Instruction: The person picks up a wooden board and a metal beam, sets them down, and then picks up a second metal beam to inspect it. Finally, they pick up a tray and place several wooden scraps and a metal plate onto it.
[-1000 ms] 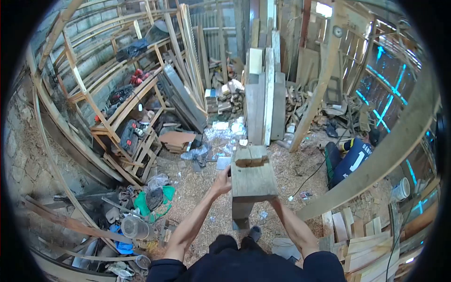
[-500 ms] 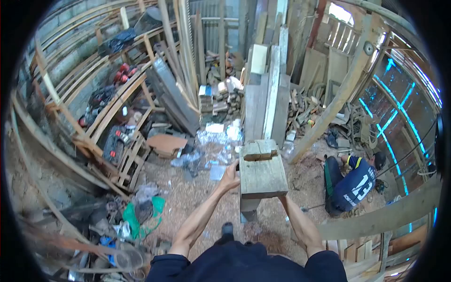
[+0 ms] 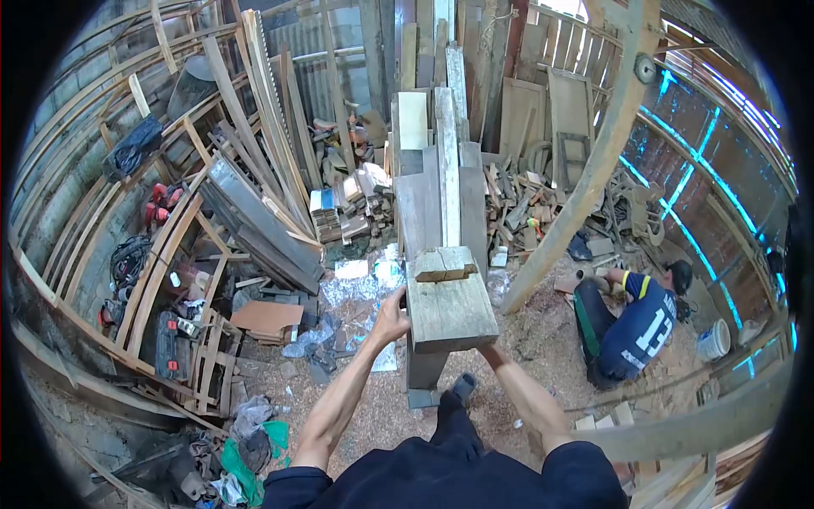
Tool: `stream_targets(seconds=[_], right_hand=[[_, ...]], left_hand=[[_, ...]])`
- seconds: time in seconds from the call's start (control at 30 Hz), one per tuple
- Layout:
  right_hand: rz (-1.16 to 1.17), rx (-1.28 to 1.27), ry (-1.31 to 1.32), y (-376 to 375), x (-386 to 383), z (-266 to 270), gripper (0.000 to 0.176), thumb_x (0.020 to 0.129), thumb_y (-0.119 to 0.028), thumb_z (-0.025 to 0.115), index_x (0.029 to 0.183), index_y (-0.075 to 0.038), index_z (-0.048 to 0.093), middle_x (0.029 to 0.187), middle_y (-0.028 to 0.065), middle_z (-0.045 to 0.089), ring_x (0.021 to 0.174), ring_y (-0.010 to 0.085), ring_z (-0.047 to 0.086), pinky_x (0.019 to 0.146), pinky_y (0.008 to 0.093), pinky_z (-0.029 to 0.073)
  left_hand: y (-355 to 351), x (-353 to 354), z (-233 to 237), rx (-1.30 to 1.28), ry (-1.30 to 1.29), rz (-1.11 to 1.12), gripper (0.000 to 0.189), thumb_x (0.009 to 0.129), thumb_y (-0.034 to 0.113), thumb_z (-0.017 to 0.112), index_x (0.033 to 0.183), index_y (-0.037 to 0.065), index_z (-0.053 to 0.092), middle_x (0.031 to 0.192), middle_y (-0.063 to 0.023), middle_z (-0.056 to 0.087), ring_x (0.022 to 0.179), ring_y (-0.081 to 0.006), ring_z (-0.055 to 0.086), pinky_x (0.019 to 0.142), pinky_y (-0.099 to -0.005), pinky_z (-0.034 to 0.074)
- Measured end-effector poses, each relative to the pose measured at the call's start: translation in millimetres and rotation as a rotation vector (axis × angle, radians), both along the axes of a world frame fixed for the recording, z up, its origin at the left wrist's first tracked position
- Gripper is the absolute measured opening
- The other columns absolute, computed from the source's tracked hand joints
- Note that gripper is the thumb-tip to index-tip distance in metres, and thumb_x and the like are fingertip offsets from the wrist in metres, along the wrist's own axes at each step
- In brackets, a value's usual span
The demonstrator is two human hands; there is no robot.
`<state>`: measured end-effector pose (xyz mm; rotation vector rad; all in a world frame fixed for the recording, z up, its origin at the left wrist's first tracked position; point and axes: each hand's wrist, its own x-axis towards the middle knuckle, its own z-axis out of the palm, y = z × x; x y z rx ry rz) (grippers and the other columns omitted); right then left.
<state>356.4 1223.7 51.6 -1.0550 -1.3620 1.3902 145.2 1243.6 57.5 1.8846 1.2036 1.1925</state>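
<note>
A thick weathered wooden piece [image 3: 451,310], with a broken notch near its far end, is held out in front of my body. My left hand [image 3: 391,317] presses its left side, thumb up and fingers wrapped round the edge. My right hand [image 3: 489,348] is at its lower right corner; most of it is hidden under the wood. Below the flat top a narrower post-like part [image 3: 426,370] reaches down. Just beyond the piece stand long upright boards [image 3: 449,187].
A person [image 3: 632,327] in a dark numbered shirt crouches at the right, near a white bucket [image 3: 714,339]. A slanted post [image 3: 585,195] stands between. Wooden racks [image 3: 165,254] line the left; plastic sheets [image 3: 314,341] and green cloth [image 3: 242,467] lie on the floor.
The view has shifted, so the boards and racks sit further left. A foot now shows further forward below the wooden piece. Both hands keep their places on it.
</note>
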Motion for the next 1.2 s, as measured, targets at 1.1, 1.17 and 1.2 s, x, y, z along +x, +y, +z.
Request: stream_targets(seconds=[1.1,1.17,1.2], right_hand=[[0.049,-0.106,-0.032,516,1,-89,0.031,0.089,-0.022,0.044,0.111,-0.001,0.048,0.097,0.008,0.058,0.089,0.0147,0.056,0.077,0.031,0.049],[0.067,-0.121,-0.017,541,-6,-114,0.031,0.089,-0.022,0.043,0.111,-0.001,0.048,0.097,0.0079,0.058,0.088,0.0147,0.056,0.076,0.031,0.049],[0.072,-0.127,-0.012,551,-8,-128,0.031,0.089,-0.022,0.043,0.111,-0.001,0.048,0.097,0.0079,0.058,0.088,0.0147,0.056,0.076,0.031,0.049]], left_hand=[[509,-12,-83,-0.219,0.016,-0.134,0.06,0.067,0.011,0.068,0.119,-0.002,0.041,0.109,-0.0216,0.056,0.105,-0.0277,0.053,0.086,-0.0345,0.042],[537,-19,-102,-0.246,0.035,-0.121,0.06,0.068,0.013,0.067,0.12,-0.001,0.041,0.11,-0.0214,0.055,0.105,-0.0278,0.053,0.087,-0.0346,0.041],[545,-22,-120,-0.283,0.043,-0.127,0.06,0.069,0.014,0.066,0.121,-0.001,0.04,0.11,-0.0212,0.055,0.106,-0.028,0.052,0.087,-0.0344,0.041]])
